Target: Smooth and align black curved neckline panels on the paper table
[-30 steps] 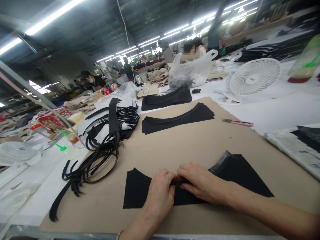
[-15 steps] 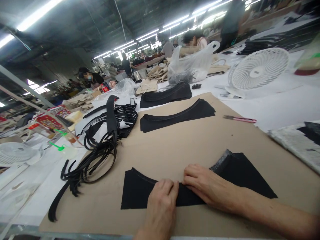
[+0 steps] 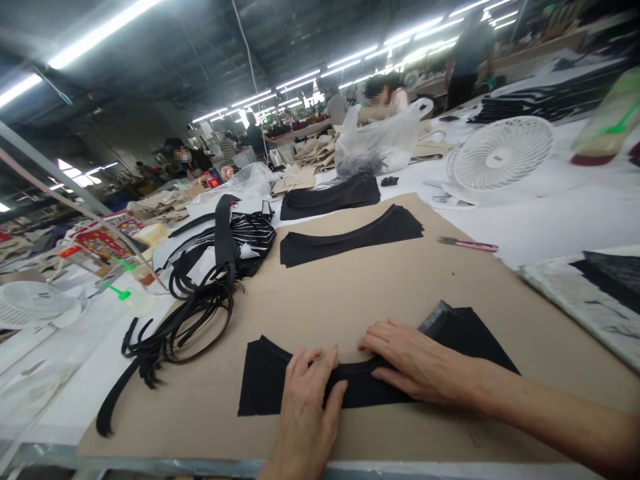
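Observation:
A black curved fabric piece (image 3: 260,383) lies flat on the brown board, its curved upper edge turned over in a narrow fold. Towards its right end the edge stands up, showing a shiny grey underside. My left hand (image 3: 313,393) rests on the piece left of the middle, fingers on the fold and thumb apart. Just right of the middle, my right hand (image 3: 415,360) lies across the same edge, fingers stretched beyond it and thumb below. Neither hand grips anything. Further back lie a stack of similar black pieces (image 3: 350,240) and another stack (image 3: 330,199).
Black strips (image 3: 205,320) lie in a tangle on the left. Thread snips (image 3: 470,244) lie near the board's (image 3: 165,413) right edge. Behind are a white fan (image 3: 500,157) and a plastic bag (image 3: 383,140). A padded white slab (image 3: 575,293) with black pieces sits at right.
Both hands have loosened: their fingers and thumbs are now apart, where before they pinched the curved edge. The left hand has shifted slightly left. The camera view has moved a little.

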The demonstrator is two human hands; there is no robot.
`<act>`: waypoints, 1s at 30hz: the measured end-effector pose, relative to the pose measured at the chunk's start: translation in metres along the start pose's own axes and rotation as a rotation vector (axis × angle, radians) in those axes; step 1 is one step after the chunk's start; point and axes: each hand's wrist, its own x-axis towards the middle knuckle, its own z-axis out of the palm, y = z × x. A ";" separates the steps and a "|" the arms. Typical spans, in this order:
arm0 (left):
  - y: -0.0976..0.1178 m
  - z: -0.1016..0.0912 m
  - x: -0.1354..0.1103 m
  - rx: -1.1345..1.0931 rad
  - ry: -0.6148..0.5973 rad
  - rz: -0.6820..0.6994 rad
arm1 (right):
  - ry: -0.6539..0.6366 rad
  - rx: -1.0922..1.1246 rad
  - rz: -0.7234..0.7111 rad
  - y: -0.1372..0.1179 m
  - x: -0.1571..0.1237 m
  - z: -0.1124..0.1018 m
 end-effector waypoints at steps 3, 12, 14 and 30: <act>0.020 0.002 0.024 -0.122 -0.087 -0.124 | -0.054 -0.002 0.048 0.003 0.000 -0.009; 0.041 0.010 0.053 -0.330 -0.245 -0.141 | -0.070 0.040 0.042 0.018 -0.009 -0.017; 0.044 0.012 0.049 -0.298 -0.237 -0.122 | -0.046 0.032 0.014 0.020 -0.014 -0.016; 0.017 0.016 -0.009 -0.034 0.026 0.254 | -0.048 -0.021 0.030 0.009 -0.024 -0.023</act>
